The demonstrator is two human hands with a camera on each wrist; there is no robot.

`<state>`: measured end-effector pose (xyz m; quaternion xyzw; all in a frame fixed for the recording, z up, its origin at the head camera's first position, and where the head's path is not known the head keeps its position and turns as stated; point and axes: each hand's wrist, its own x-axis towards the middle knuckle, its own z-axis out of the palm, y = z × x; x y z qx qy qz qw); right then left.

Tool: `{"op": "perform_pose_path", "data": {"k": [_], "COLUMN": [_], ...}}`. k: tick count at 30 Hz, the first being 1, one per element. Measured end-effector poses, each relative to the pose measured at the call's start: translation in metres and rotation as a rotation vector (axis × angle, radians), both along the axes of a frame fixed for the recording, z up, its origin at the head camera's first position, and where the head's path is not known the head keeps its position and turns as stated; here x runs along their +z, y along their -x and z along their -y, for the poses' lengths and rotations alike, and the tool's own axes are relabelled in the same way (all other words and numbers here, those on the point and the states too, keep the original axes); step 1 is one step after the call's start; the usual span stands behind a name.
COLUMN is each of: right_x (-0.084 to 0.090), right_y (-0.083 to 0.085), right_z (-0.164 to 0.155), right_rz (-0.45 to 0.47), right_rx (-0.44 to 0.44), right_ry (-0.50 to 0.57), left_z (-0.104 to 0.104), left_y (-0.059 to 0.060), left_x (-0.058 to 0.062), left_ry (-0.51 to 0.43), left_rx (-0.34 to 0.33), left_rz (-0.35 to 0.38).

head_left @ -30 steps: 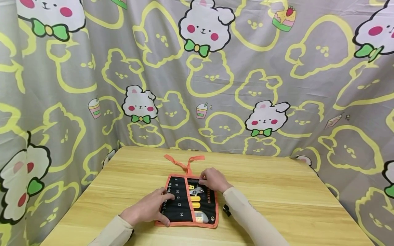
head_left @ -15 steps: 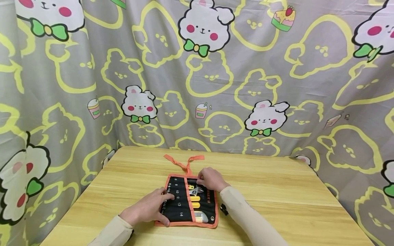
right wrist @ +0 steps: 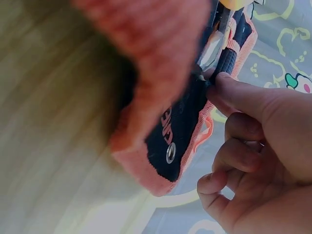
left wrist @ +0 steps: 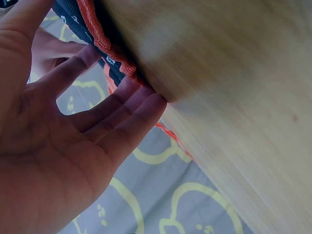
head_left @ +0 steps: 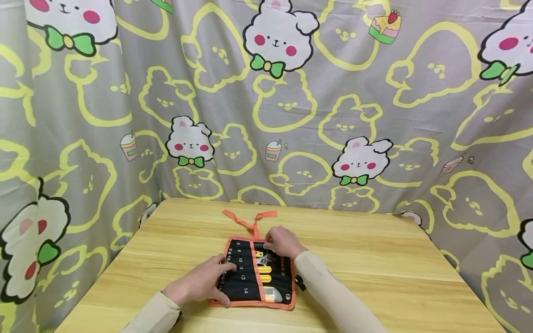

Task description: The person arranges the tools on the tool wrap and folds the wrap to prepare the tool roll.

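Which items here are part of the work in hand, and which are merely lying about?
In hand:
- tool roll, under the left hand
- wrench, at the right hand
- yellow-handled tools in its pockets

Lying about:
- orange tie strap
- wooden table
- printed cloth backdrop

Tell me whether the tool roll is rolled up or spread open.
Spread open. The tool roll lies flat on the table, numbered pockets and yellow-handled tools showing, its orange ties loose.
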<state>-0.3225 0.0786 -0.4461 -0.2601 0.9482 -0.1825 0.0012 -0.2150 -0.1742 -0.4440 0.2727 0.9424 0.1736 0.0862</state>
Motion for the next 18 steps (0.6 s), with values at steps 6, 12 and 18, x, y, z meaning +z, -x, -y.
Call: {"op": "perform_pose_path", "data": {"k": [6, 12, 18], "right_x": [-0.0022, -0.0032, -0.0027], "right_y": [0.0005, 0.0016, 0.0011], "right_z": [-0.0041, -0.0047, -0.0015], "right_rz": [0.006, 0.009, 0.009], "right_rx": [-0.019, -0.008, 0.013], "right_ry": [0.002, 0.005, 0.014], "left_z": [-0.0009, -0.0008, -0.0003], "left_y": [0.0001, 0.0001, 0.0004], "left_x": [-0.0001, -0.001, -0.0015], "left_ry": [-0.001, -0.004, 0.002], "left_rx": [0.0, 0.004, -0.001], "left_rz": [-0.001, -0.002, -0.012]}}
